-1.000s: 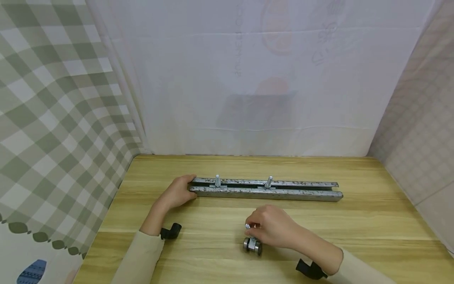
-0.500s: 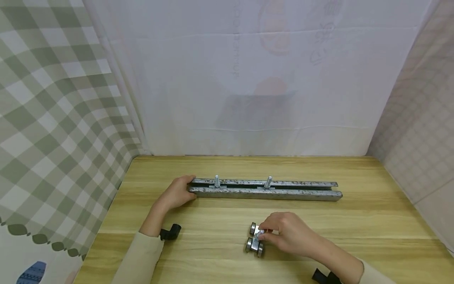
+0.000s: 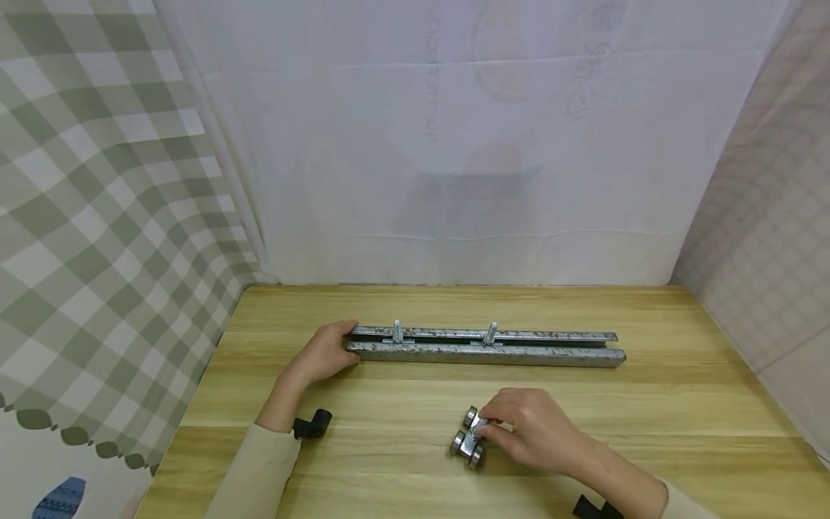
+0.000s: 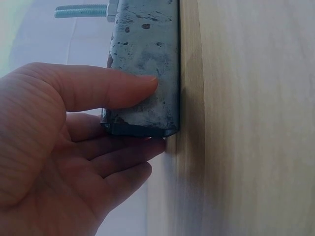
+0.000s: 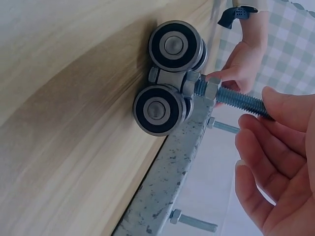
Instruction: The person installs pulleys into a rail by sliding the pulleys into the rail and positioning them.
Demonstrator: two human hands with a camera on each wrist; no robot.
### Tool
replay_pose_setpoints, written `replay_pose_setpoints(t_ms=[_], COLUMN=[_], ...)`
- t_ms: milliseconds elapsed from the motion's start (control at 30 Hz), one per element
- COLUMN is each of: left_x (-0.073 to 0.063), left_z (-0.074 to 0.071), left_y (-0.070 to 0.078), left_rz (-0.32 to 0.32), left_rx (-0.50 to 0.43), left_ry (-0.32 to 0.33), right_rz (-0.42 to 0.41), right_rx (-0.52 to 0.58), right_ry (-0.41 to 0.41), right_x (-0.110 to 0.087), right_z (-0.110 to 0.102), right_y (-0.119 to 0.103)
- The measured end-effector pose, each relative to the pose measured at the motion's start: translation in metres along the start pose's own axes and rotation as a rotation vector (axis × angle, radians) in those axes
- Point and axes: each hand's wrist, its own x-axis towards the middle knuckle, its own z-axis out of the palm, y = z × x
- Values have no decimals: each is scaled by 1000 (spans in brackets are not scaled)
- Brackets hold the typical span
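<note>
My left hand (image 3: 324, 352) holds the left end of a galvanized steel C-channel rail (image 3: 493, 355), which lies slot-up on the table. In the left wrist view the thumb (image 4: 123, 91) presses the rail's near side while the fingers reach behind its end. Two threaded bolts (image 3: 398, 331) stand up from the slot. Nearer the person, my right hand (image 3: 534, 432) pinches a roller trolley (image 3: 467, 443) by its upright threaded stud (image 5: 241, 102). The right wrist view shows its bearing wheels (image 5: 173, 45) close over the wood and nuts (image 5: 211, 91) on the stud.
The wood-grain table (image 3: 681, 404) meets a white cloth backdrop (image 3: 454, 216) behind the rail. A green checked cloth (image 3: 130, 180) hangs at the left, a pale one (image 3: 765, 252) at the right. Black wrist mounts (image 3: 313, 424) sit at both cuffs.
The right hand has moved to the right with the trolley and turned it, so that more of its wheels show. The left hand and rail stay put.
</note>
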Motion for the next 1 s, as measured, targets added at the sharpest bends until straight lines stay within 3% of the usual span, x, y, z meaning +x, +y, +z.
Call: replay_pose_setpoints(t_ms=[400, 1000], left_x=[1, 2], left_z=[1, 1], left_y=[0, -1], left_rz=[-10, -10], left_rx=[4, 7], left_ry=[1, 6], right_rz=[-18, 74], right_rx=[-60, -106], right_ry=[82, 168], right_x=[-10, -35], right_z=[-4, -21], right_y=[8, 27])
